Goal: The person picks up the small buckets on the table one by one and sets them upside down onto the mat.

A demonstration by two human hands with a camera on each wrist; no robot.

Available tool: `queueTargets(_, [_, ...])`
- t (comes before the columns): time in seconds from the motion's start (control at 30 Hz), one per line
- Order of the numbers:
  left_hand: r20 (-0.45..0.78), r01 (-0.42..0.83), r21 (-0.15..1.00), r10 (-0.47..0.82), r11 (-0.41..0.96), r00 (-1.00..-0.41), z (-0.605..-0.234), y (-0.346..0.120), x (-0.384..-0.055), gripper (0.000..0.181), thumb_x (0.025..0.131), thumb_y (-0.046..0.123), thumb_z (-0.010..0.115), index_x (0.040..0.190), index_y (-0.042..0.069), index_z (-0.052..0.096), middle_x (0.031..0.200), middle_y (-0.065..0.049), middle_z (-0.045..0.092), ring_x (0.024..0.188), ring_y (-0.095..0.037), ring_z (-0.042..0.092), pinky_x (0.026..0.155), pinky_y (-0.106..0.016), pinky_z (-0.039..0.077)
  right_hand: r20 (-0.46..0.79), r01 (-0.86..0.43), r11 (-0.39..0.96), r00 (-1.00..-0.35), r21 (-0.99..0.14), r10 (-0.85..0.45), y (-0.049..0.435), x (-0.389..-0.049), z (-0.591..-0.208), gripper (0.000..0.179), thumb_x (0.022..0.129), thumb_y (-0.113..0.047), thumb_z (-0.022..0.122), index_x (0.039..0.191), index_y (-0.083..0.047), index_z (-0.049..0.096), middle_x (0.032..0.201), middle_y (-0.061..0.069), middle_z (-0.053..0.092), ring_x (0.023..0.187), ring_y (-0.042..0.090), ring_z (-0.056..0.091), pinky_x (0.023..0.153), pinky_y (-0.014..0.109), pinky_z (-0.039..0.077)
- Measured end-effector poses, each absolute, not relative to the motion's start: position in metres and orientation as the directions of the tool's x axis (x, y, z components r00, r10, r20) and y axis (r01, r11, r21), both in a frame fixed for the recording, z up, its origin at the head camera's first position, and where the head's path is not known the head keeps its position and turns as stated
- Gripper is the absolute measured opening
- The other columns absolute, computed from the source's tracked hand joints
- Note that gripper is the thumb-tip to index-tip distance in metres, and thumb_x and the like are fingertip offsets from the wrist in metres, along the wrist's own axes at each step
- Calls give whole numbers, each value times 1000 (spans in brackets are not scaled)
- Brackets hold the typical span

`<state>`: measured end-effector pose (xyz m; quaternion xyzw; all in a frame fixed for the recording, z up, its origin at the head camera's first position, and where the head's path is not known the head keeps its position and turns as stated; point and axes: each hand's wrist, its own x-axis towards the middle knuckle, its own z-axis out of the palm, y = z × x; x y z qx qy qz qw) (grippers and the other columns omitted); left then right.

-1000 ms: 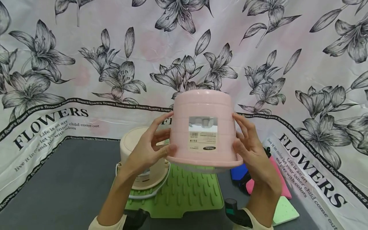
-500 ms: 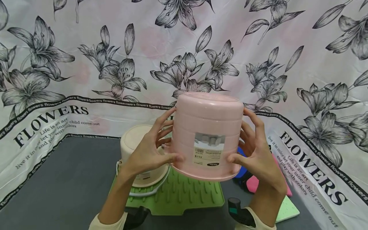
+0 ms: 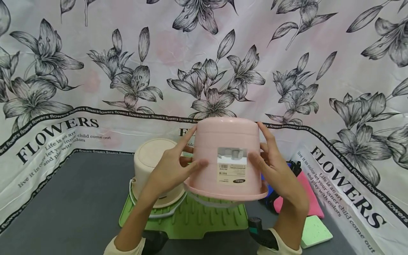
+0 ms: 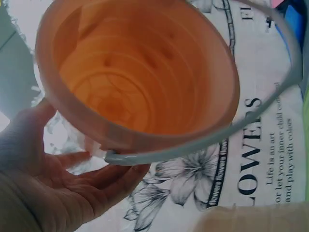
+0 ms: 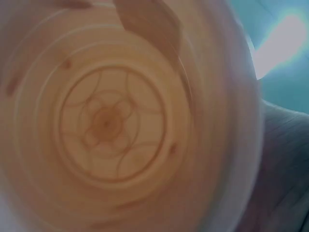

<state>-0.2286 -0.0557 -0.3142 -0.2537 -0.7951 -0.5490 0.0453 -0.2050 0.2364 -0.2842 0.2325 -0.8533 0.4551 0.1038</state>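
Observation:
Both hands hold a pink plastic bucket (image 3: 207,152) upside down in the air over a green ridged mat (image 3: 210,223). My left hand (image 3: 173,171) grips its left side, thumb on the front wall and fingers behind. On the right side, my right hand (image 3: 277,170) grips it the same way, its thumb beside the printed label (image 3: 232,166). The left wrist view looks into the open mouth, with a pale handle (image 4: 193,151) hanging across the rim. A round moulded pattern shows on the bucket's inner bottom (image 5: 108,123) in the right wrist view.
A cream bucket (image 3: 156,152) stands upside down on the mat's left part, its pale handle around the rim. Right of the mat lie a pink item (image 3: 310,194), a blue one with black parts, and a light green block (image 3: 315,230). A floral cloth (image 3: 127,71) hangs behind.
The pink bucket moved down and right with both hands, then slightly back left. It tilted so its bottom faced me more, then straightened again.

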Motion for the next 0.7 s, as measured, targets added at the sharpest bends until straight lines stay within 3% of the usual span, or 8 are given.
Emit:
queueTargets(0.1, [243,378,845,357,378,-902,-319,-52,-233,96,93,73,62,168,38,12,127,-15,72,105,-24,78,88,-41,64,278,-403,528,-912,-747,-303,235,-210,-287,70,114,-31,40,165,-48,-4,138,29,57,90,21,74,77,33,62])
queueTargets(0.2, [164,335,835,383,437,-909,-325,-51,-238,97,95,75,57,169,35,9,127,-15,74,107,-22,77,97,-47,61,187,-342,569,-931,-747,-314,236,-217,-292,69,114,-39,37,165,-46,-10,131,28,61,84,23,73,85,39,60])
queueTargets(0.33, [116,309,843,413,440,-903,-336,-48,-247,100,97,65,63,170,27,6,136,-21,70,122,-31,72,107,-53,56,128,-324,605,-930,-728,-344,241,-225,-302,78,112,-40,46,166,-41,-10,141,28,55,110,34,71,101,57,55])
queueTargets(0.47, [126,315,857,426,409,-896,-346,-45,-255,108,96,54,71,170,29,-4,136,-25,69,124,-34,71,103,-51,59,123,-338,629,-925,-700,-361,245,-229,-308,83,110,-39,54,166,-45,-7,156,28,41,136,50,54,106,69,50])
queueTargets(0.57, [177,357,859,440,368,-880,-349,-43,-258,109,97,44,74,168,36,-8,141,-27,65,124,-37,70,100,-51,61,149,-361,610,-917,-706,-371,248,-230,-310,83,108,-36,59,165,-47,-1,156,27,40,138,52,52,103,67,53])
queueTargets(0.7, [257,427,862,490,274,-833,-352,-41,-261,112,94,20,79,168,38,-3,160,-29,43,138,-45,58,108,-55,56,215,-423,554,-890,-718,-402,252,-232,-312,86,102,-24,71,163,-34,11,157,26,37,139,56,51,100,63,57])
